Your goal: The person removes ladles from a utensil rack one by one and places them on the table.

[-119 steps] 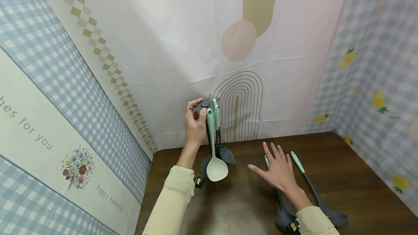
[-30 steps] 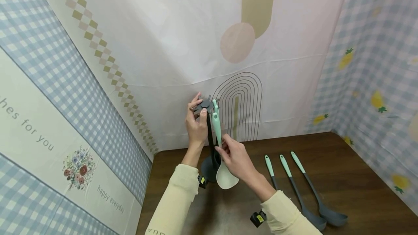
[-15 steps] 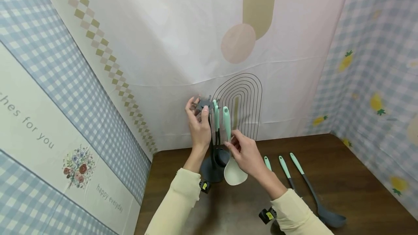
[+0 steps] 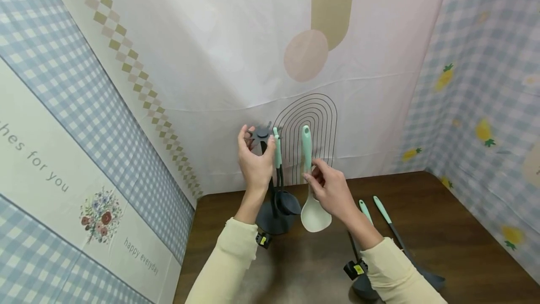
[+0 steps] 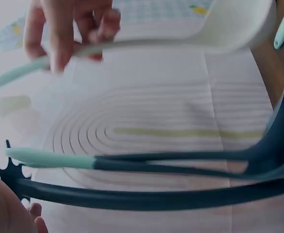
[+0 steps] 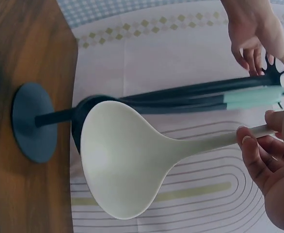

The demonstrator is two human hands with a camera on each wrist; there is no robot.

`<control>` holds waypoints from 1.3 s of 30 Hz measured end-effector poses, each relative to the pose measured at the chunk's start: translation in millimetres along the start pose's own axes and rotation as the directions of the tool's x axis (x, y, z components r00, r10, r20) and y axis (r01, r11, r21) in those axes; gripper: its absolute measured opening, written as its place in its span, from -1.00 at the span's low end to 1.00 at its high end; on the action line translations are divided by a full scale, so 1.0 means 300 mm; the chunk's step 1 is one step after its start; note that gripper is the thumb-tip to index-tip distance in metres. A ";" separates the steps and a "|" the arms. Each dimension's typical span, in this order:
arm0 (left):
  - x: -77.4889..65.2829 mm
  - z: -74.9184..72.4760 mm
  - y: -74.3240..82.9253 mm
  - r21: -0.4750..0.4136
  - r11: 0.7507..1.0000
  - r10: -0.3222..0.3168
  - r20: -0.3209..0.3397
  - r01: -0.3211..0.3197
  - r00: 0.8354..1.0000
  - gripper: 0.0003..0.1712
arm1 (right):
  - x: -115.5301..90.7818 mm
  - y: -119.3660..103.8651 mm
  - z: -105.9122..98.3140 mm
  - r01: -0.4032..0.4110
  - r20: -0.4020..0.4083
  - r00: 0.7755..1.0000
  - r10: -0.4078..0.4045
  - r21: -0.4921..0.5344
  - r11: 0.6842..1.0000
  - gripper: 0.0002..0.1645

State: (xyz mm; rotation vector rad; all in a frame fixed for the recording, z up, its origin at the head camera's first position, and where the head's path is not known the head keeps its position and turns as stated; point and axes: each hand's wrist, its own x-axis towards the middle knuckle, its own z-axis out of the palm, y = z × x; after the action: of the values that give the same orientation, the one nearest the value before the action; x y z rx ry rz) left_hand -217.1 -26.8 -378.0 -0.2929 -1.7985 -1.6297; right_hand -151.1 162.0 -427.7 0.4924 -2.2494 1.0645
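Note:
My right hand (image 4: 331, 189) pinches a cream-white ladle (image 4: 315, 215) on its shaft, just below the mint handle. The ladle is upright, bowl down, off to the right of a dark utensil stand (image 4: 262, 134). Around the hooked crown of that stand, the thumb and fingers of my left hand (image 4: 255, 168) hold on. Two dark utensils with mint handles hang from the crown, and a dark bowl (image 4: 288, 203) shows at their lower end. In the right wrist view the stand's round base (image 6: 33, 121) rests on the wood, and the white ladle's bowl (image 6: 125, 160) partly covers the hanging ones.
On the right of the brown wooden table (image 4: 312, 266) lie several dark utensils with mint handles (image 4: 381, 208), partly hidden beneath my right forearm. A printed cloth wall (image 4: 219, 154) rises close behind the stand, with checked cloth at both sides.
My right hand came over from the right, took the white ladle from the stand and moved it rightward, away from the hanging utensils. My left hand stays at the crown, its thumb shifted to the right.

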 end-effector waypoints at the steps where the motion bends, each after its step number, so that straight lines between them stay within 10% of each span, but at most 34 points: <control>1: 0.008 -0.005 -0.006 0.014 1.000 0.007 0.005 -0.007 1.000 -0.13 | -0.001 0.008 -0.002 -0.004 -0.005 1.000 0.004 -0.006 1.000 -0.73; 24: 0.069 -0.040 -0.069 0.118 0.990 0.064 0.119 -0.078 0.991 -0.43 | -0.137 0.196 0.062 -0.210 0.012 0.977 0.211 -0.075 0.975 -0.63; 39: 0.058 -0.021 -0.084 0.119 0.988 0.085 0.076 -0.094 0.993 -0.42 | -0.232 0.301 0.128 -0.381 0.134 0.913 0.386 -0.066 0.922 -0.62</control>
State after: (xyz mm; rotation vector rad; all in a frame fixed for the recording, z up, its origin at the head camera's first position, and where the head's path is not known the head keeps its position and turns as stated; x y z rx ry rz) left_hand -242.5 -42.3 -387.5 -0.3747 -1.9018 -1.4571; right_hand -162.1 192.1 -543.5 0.1104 -2.5594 1.2042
